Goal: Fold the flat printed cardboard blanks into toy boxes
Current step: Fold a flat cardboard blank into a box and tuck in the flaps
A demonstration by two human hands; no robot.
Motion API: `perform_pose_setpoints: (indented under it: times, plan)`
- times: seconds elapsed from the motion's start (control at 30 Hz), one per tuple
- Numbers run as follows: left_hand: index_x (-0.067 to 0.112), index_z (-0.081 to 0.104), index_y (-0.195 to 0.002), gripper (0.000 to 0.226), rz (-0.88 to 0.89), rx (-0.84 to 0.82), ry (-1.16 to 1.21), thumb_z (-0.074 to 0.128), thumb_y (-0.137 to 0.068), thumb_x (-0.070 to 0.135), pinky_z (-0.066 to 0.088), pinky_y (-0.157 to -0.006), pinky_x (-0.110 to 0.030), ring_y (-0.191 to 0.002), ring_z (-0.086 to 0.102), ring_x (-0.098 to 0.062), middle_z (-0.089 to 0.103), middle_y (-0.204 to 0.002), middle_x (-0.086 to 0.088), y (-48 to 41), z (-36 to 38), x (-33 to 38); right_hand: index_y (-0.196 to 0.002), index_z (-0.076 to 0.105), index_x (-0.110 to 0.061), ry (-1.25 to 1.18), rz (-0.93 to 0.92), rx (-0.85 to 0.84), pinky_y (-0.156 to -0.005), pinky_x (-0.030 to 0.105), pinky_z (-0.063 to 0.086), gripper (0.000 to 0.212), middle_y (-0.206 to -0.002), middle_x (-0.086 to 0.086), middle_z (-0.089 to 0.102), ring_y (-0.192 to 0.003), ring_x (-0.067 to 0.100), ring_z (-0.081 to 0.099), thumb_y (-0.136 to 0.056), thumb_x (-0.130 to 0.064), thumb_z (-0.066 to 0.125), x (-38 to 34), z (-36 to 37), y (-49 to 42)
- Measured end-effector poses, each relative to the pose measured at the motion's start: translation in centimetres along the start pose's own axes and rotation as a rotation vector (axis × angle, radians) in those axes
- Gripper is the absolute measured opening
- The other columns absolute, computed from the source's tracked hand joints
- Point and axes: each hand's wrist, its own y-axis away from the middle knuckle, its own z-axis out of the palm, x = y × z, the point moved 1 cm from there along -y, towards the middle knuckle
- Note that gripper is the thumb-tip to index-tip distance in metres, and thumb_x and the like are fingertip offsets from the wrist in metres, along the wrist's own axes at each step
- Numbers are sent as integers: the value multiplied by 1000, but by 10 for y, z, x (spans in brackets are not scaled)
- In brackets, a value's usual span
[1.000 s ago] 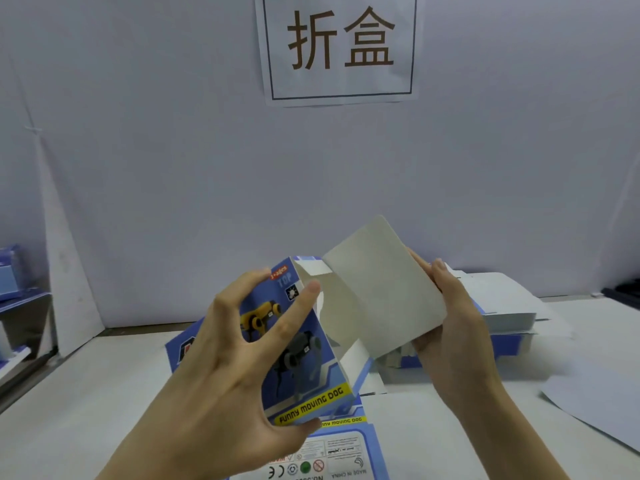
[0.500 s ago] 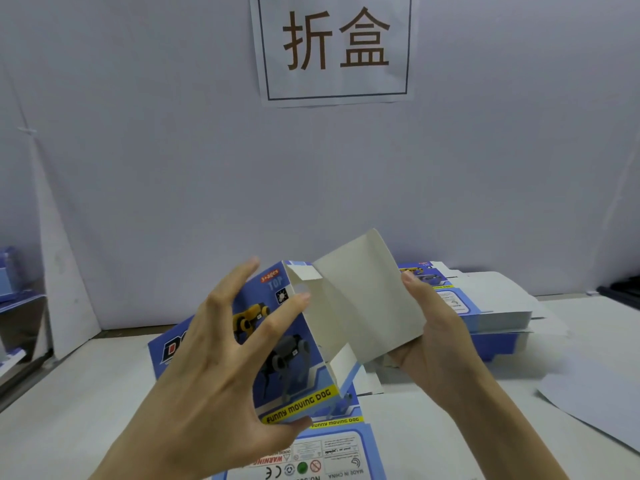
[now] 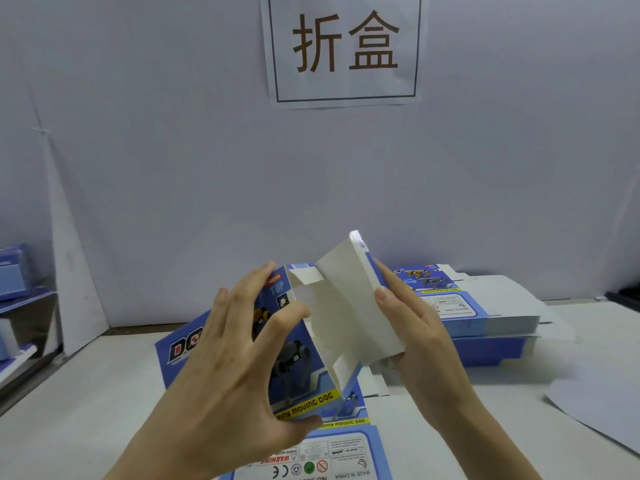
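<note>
White tabletop (image 3: 86, 393); left hand (image 3: 221, 375), right hand (image 3: 419, 341) grip half-folded glossy cardboard box (image 3: 332, 327).

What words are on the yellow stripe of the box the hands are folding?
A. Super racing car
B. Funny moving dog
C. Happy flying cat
B: the yellow stripe along the bottom of the half-folded box, held by the left hand and right hand, reads "moving dog", its first word partly behind the thumb.
</note>
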Motion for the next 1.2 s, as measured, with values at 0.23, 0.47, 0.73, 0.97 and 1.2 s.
perform_pose_setpoints:
  times: [0.23,0.47,0.73,0.97,1.2]
  plan:
    - [26,42,-122,86,-28,70,23,72,-50,60,51,-84,-59,-117,54,-40,40,-141,-18,0,-4,1,-132,46,-55,302,-180,-145,-102,6,32,45,-138,-33,45,-130,-11,38,-99,-24,45,2,39,17]
    - [28,41,-125,91,-31,129,69,85,-49,54,54,-81,-50,-115,55,-39,34,-143,-17,-2,-3,7,-127,24,-75,417,-151,-212,-111,25,33,56,-146,-44,15,-135,-20,15,-78,-48,35,-4,42,17]
    - [31,37,-137,93,-145,136,91,61,-56,70,51,-86,-43,-122,51,-32,32,-145,-14,0,-13,-10,-126,60,-28,232,-303,-228,-103,30,44,41,-135,-14,56,-129,10,50,-85,-18,61,1,25,16]
    - [27,32,-144,104,-188,195,86,60,-51,64,53,-85,-54,-123,50,-38,34,-145,-15,1,-13,-15,-133,50,-38,361,-425,-178,-102,9,34,52,-147,-20,42,-142,3,27,-85,-27,68,20,44,20]
    - [8,19,-147,111,-96,174,14,61,-60,64,40,-102,-50,-132,40,-38,36,-147,-20,-1,-6,-12,-133,53,-37,404,-398,-176,-106,18,37,46,-145,-22,43,-141,4,30,-89,-31,62,21,40,19]
